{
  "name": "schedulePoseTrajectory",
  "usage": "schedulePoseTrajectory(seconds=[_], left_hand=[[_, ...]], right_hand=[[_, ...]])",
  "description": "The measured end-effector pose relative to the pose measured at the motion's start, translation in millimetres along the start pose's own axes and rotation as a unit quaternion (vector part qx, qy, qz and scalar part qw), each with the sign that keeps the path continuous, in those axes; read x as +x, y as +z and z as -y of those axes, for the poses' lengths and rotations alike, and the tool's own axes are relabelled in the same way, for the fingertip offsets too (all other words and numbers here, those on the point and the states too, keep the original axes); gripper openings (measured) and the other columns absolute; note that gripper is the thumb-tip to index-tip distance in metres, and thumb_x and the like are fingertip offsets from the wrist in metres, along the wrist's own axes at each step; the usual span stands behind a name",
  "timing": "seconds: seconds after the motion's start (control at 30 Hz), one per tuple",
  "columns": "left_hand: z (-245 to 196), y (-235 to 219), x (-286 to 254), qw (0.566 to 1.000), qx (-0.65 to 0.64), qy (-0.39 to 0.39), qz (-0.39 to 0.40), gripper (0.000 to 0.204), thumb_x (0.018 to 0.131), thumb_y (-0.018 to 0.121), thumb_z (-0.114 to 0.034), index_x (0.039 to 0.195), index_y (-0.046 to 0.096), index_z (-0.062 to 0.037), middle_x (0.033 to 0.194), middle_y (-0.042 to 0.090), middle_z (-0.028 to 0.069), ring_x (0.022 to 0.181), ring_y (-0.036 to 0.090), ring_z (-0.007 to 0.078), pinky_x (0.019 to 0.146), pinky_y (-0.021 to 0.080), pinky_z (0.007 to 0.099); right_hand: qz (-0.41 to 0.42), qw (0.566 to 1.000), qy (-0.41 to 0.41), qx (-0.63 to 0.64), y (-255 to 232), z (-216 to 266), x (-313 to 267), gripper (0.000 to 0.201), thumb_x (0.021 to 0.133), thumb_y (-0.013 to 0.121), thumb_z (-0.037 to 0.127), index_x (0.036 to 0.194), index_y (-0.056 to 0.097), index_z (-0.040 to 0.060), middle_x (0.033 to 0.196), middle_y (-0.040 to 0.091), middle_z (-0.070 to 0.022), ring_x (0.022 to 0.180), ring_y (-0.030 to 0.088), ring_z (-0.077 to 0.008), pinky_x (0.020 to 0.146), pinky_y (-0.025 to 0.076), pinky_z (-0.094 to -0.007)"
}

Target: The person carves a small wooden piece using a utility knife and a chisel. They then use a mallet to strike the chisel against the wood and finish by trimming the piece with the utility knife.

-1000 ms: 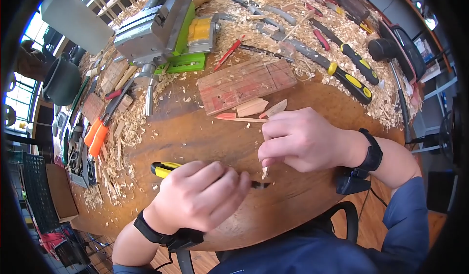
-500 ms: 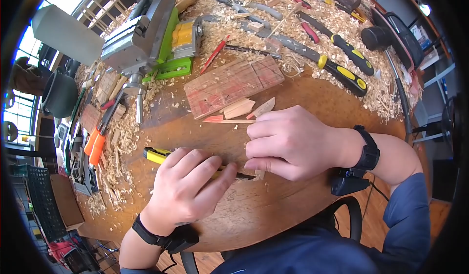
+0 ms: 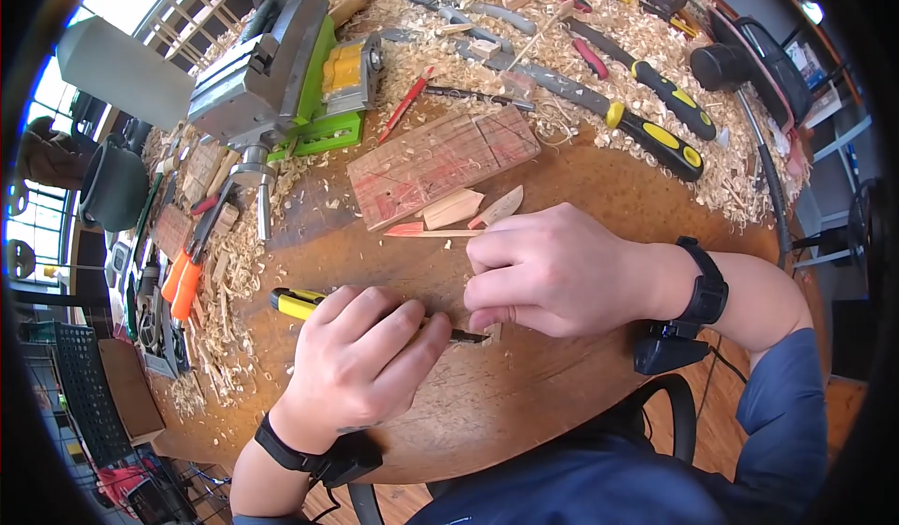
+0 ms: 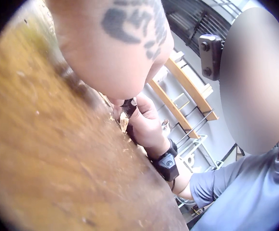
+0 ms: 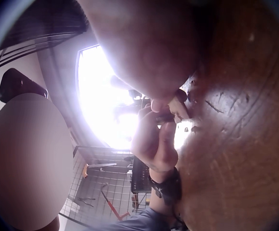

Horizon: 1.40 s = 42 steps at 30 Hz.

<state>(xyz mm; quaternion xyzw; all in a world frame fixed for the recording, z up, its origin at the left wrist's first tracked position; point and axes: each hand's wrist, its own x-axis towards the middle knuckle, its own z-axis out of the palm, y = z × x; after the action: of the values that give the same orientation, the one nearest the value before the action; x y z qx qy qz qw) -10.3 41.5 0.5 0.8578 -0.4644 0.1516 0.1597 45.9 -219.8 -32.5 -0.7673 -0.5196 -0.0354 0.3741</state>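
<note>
Knife (image 3: pixel 298 303), yellow and black: low over the near part of the wooden table (image 3: pixel 449 441), gripped in the curled fingers of the left hand (image 3: pixel 365 356), with the handle end jutting out on the left and the dark blade (image 3: pixel 468 336) pointing towards the right hand (image 3: pixel 548 272). In the right hand, fingers curled: a small piece of wood (image 3: pixel 494 335), pinched, right by the blade tip; whether touching, cannot tell. Just beyond the right hand: two pale pieces of wood (image 3: pixel 451 209), a thin strip (image 3: pixel 412 231) with a red end, and a board (image 3: pixel 445 164) with red marks. Farther back on the left, a large grey metal vise (image 3: pixel 248 85); nearer the left edge, a pair of orange handles (image 3: pixel 187 291). Across the far and left parts of the table, curled shavings (image 3: pixel 655 47); among them at far right, a tool (image 3: pixel 660 141) with a black and yellow handle.
</note>
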Motion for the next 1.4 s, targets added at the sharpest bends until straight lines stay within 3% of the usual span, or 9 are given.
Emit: schedulePoseTrajectory(seconds=[0.67, 0.93, 1.0, 1.1, 1.17, 1.4], left_hand=[[-4, 9, 11, 0.999, 0.016, 0.029, -0.003, 0.021, 0.072, 0.083, -0.005, 0.092, 0.078, -0.0059, 0.084, 0.065, 0.0002, 0.067, 0.06, 0.0155, 0.054, 0.049, 0.0301], [-7, 11, 12, 0.998, 0.041, 0.058, -0.001, 0.016, 0.073, 0.08, -0.009, 0.089, 0.076, -0.0075, 0.085, 0.064, -0.0007, 0.071, 0.062, 0.0135, 0.055, 0.048, 0.0273], [-7, 10, 11, 0.997, 0.044, 0.065, -0.002, 0.016, 0.073, 0.079, -0.01, 0.088, 0.075, -0.0077, 0.086, 0.064, -0.0008, 0.072, 0.062, 0.0132, 0.056, 0.048, 0.0266], [-4, 3, 6, 0.998, 0.035, 0.059, -0.008, 0.016, 0.072, 0.079, -0.009, 0.086, 0.074, -0.0062, 0.085, 0.066, 0.0004, 0.07, 0.063, 0.0149, 0.055, 0.048, 0.0279], [0, -7, 5, 0.999, -0.006, 0.023, -0.046, 0.026, 0.067, 0.082, -0.009, 0.089, 0.073, 0.0004, 0.08, 0.068, 0.0088, 0.065, 0.066, 0.0252, 0.055, 0.05, 0.0357], [-1, -4, 5, 0.999, -0.014, -0.001, -0.033, 0.025, 0.068, 0.082, -0.01, 0.089, 0.072, 0.001, 0.077, 0.066, 0.0104, 0.063, 0.065, 0.0274, 0.055, 0.05, 0.0373]], right_hand=[[-0.015, 0.999, 0.003, 0.033, 4, -2, -3, 0.015, 0.088, 0.081, 0.021, 0.087, 0.068, 0.013, 0.084, 0.059, -0.0028, 0.075, 0.065, -0.0267, 0.062, 0.052, -0.041], [0.005, 0.999, -0.005, 0.04, -1, -2, -1, 0.013, 0.088, 0.081, 0.02, 0.086, 0.07, 0.0139, 0.084, 0.06, -0.002, 0.077, 0.065, -0.0254, 0.062, 0.052, -0.0403], [0.035, 0.999, 0.022, 0.034, -4, -1, -1, 0.016, 0.095, 0.076, 0.027, 0.087, 0.07, 0.014, 0.087, 0.062, -0.0036, 0.085, 0.067, -0.0275, 0.069, 0.055, -0.0421], [0.034, 0.998, 0.008, 0.059, -4, -7, -3, 0.015, 0.095, 0.076, 0.026, 0.09, 0.071, 0.0137, 0.089, 0.062, -0.004, 0.086, 0.068, -0.0275, 0.072, 0.055, -0.042], [0.032, 0.998, 0.013, 0.061, -4, -5, -4, 0.014, 0.095, 0.076, 0.026, 0.091, 0.071, 0.0132, 0.09, 0.062, -0.0044, 0.087, 0.068, -0.0276, 0.073, 0.055, -0.042], [0.048, 0.994, 0.014, 0.101, -11, -4, -3, 0.008, 0.096, 0.076, 0.019, 0.096, 0.072, 0.0115, 0.094, 0.065, -0.0061, 0.089, 0.068, -0.0289, 0.077, 0.056, -0.0412]])
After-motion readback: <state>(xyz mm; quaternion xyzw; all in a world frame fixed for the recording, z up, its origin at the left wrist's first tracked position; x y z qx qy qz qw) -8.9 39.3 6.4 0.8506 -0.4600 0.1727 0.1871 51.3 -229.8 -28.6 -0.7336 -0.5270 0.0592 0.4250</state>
